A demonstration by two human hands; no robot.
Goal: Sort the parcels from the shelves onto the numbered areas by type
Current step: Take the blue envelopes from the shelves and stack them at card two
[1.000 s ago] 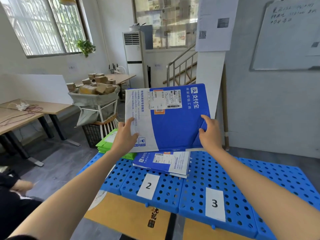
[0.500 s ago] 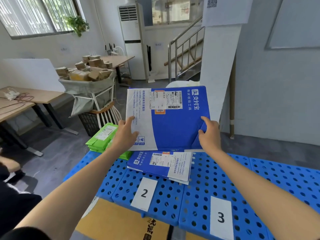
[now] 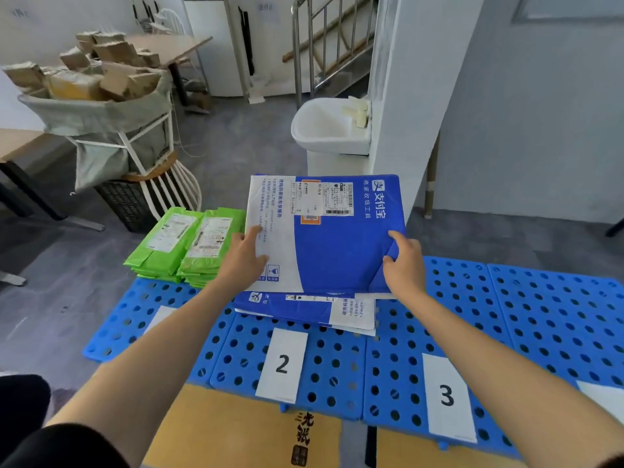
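A flat blue and white parcel (image 3: 334, 244) with a shipping label is held by both hands just above a stack of like blue parcels (image 3: 304, 310) on the blue perforated platform (image 3: 557, 319). My left hand (image 3: 244, 258) grips its left white edge, thumb on top. My right hand (image 3: 403, 261) grips its lower right corner. The stack lies behind the white card marked 2 (image 3: 282, 364). A card marked 3 (image 3: 447, 396) lies to the right. Two piles of green parcels (image 3: 189, 246) sit at the platform's far left.
A sack on a white frame (image 3: 101, 123) holds brown boxes at the left, with a black crate below. A white basin (image 3: 332, 130) stands behind the platform beside a white pillar. Yellow cardboard (image 3: 236, 430) lies at the platform's near edge. Desks stand at the far left.
Both hands have lowered the blue parcel toward the stack behind card 2, and it now lies flatter. My view has tilted down.
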